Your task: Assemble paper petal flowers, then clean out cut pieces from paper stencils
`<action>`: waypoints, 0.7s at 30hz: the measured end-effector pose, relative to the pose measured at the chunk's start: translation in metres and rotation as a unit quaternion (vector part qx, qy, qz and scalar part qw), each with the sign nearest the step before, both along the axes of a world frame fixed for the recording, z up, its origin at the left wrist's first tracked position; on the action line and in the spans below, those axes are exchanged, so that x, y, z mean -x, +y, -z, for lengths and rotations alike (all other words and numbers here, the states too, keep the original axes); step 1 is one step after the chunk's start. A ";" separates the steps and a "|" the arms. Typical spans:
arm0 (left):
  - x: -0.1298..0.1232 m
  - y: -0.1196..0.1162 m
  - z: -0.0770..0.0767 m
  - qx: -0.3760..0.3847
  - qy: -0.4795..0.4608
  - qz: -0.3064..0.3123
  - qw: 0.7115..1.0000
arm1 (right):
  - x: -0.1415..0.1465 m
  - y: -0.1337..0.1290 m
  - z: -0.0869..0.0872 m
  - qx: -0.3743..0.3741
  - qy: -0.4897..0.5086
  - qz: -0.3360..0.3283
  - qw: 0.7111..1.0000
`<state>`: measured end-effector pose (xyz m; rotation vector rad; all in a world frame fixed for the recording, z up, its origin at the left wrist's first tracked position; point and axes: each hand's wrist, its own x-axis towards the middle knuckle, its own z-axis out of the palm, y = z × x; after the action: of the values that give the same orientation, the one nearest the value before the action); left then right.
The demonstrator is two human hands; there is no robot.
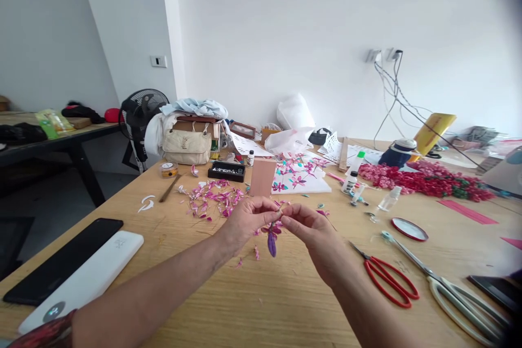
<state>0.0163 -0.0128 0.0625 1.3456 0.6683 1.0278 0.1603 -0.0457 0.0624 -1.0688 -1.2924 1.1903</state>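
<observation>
Flower sprig (272,232) in magenta and purple hangs at the centre of the head view, above the wooden table (285,304), with one purple leaf pointing down. The left hand (247,223) has thumb and forefinger closed on the top of it, where a thin stem seems to run. The right hand (310,224) meets it there, thumb and forefinger also brought together in a fine pinch; how much stem each one has cannot be told, as the fingertips cover it.

It looks very light, with thin, soft petals that would crease or tear if squeezed. The stem seems the stiffer part and the better place to hold, with gentle pressure and the petals left free.

Beyond the left hand, loose petals (220,196) lie scattered, and a pinkish card (263,176) sits beside a white sheet (324,187) that bears small flowers and bits of teal. To the right are a black-capped bottle (349,182), a red-rimmed round dish (410,229) and a heap of pink and red flowers (428,176). Nearer the right forearm lie red-handled scissors (373,261) and larger pale-handled scissors (428,272). A black flat device (73,258) and a white one (89,277) rest on the left.
</observation>
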 end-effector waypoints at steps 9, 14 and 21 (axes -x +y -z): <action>0.003 0.005 0.006 -0.017 -0.039 -0.022 0.999 | 0.010 0.006 -0.006 0.011 0.014 -0.059 0.998; 0.008 0.004 0.005 0.000 -0.043 -0.009 0.999 | 0.009 0.010 -0.007 0.000 0.000 -0.084 0.996; 0.014 0.006 0.002 0.011 -0.052 0.047 0.997 | 0.004 0.017 -0.012 0.018 -0.030 -0.125 0.991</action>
<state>0.0024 -0.0063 0.0606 1.2824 0.5324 1.0055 0.1564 -0.0287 0.0742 -0.9952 -1.4899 1.3817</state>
